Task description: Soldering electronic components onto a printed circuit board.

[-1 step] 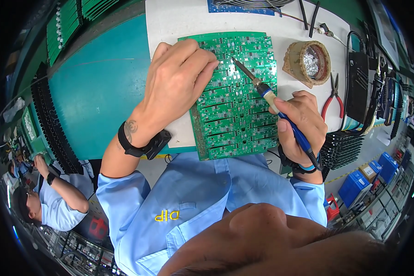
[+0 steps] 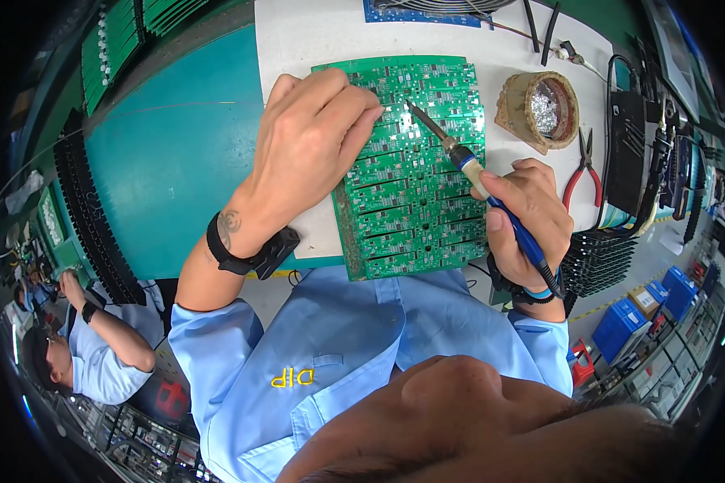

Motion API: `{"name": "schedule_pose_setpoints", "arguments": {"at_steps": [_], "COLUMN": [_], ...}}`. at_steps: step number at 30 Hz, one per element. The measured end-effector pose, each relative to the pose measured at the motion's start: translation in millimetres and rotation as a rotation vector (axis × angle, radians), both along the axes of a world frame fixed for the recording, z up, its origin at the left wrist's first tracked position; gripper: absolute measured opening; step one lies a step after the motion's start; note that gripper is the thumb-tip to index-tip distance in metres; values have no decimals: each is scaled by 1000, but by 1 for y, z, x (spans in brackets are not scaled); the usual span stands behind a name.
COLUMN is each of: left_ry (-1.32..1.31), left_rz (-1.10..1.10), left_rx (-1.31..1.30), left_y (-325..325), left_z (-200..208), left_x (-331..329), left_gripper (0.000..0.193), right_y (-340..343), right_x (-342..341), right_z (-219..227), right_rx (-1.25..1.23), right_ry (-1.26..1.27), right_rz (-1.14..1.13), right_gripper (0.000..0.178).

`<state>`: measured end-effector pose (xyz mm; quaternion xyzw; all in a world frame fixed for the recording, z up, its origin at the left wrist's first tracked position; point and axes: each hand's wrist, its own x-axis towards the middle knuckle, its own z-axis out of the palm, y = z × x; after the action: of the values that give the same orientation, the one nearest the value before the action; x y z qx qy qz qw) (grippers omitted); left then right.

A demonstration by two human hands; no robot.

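A green panel of joined circuit boards (image 2: 415, 193) lies in front of me, several rows of small parts on its face. Over its upper left part is my left hand (image 2: 314, 133), thumb and fingers closed in a pinch; what they hold, if anything, is hidden. My right hand (image 2: 532, 213) grips a soldering iron (image 2: 467, 165) with a blue and cream handle. The iron's dark tip points up and left, at or just above the panel's upper middle, a short way right of my left fingertips. A thin wire-like strand (image 2: 177, 107) stretches across the green mat toward my left hand.
Right of the panel stand a round tub (image 2: 549, 109) with shiny silvery bits and red-handled pliers (image 2: 584, 173). A black box with cables (image 2: 630, 153) borders them. Black racks (image 2: 97, 209) line the green mat (image 2: 169, 177). Another person (image 2: 109, 346) sits at the left.
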<state>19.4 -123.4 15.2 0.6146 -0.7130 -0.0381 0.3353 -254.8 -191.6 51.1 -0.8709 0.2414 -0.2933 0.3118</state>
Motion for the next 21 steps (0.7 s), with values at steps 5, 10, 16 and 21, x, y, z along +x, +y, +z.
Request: {"name": "schedule_pose_setpoints", "arguments": {"at_steps": [5, 10, 16, 21], "left_ry": [-2, 5, 25, 80], "left_rz": [0, -2, 17, 29], "left_rx": [1, -18, 1, 7], "left_y": [1, 0, -1, -3], "left_z": [0, 1, 1, 1], "left_x": [0, -1, 0, -1], "left_gripper": [12, 12, 13, 13], "right_y": [1, -1, 8, 32], "right_x": [-2, -3, -23, -52], "right_z": [4, 5, 7, -17], "right_rx": [55, 5, 36, -87], "right_ry": [56, -1, -4, -167], "right_rz": [4, -14, -69, -349], "right_gripper": [27, 27, 35, 39]}}
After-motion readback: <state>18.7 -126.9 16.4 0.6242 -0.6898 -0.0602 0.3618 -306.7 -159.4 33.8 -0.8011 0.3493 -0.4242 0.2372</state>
